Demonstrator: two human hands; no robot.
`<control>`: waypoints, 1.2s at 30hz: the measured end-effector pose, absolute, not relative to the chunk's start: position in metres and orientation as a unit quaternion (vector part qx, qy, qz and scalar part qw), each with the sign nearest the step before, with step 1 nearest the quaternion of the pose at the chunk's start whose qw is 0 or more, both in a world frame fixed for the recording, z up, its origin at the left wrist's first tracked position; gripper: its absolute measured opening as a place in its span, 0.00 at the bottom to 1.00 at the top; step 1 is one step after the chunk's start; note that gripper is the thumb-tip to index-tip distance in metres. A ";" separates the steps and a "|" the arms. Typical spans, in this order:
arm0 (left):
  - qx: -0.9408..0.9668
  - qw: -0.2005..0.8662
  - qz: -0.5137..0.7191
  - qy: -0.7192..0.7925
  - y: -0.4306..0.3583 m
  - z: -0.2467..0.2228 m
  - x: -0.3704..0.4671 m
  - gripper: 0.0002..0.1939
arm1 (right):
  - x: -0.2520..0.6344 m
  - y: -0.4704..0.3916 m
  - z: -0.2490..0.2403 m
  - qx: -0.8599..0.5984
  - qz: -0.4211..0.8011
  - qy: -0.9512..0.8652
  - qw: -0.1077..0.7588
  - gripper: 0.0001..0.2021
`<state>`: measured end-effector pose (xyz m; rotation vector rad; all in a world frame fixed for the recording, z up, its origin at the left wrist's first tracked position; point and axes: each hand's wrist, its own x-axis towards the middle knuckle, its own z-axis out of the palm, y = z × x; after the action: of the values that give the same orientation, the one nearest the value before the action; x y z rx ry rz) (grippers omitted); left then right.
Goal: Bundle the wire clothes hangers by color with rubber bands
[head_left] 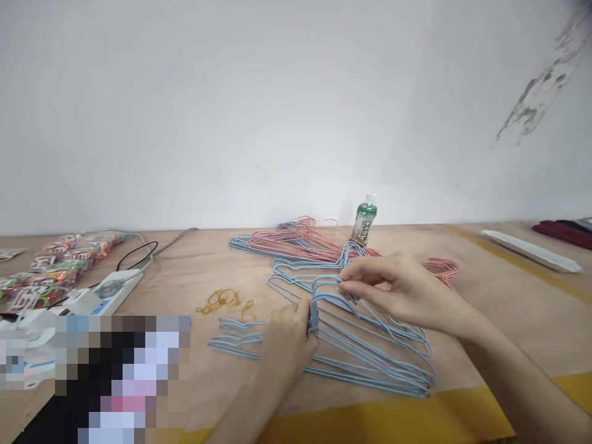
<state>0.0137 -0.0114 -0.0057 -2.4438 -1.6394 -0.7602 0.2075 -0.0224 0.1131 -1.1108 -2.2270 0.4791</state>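
Observation:
Several blue wire hangers [374, 351] lie bunched at the front of the table, their hooks gathered toward the middle. My left hand [289, 333] is closed around the necks of this bunch, just below the hooks. My right hand [402, 290] pinches a blue hook at the bunch's right side between thumb and fingertips. Behind my hands, more blue hangers [287, 268] rest on the table, partly hidden by the right hand. Yellow rubber bands [224, 301] lie loose to the left of the bunch.
Red hangers [296, 243] lie farther back, with a green-labelled bottle [364, 222] standing behind. On the left are a power strip [123, 290], cables and colourful packets [69, 259]. A white tray-like strip [530, 251] and dark red cloth [562, 233] are at right.

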 end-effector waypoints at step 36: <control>-0.739 -0.011 -0.376 -0.559 -0.017 0.036 -0.022 0.07 | 0.243 0.061 -0.047 -0.668 -0.056 -0.729 0.135 0.10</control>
<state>-0.0221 -0.0171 0.0365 -2.3377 -1.7682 -1.1891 0.2432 0.0609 -0.0473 -1.9359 -2.1126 -0.1612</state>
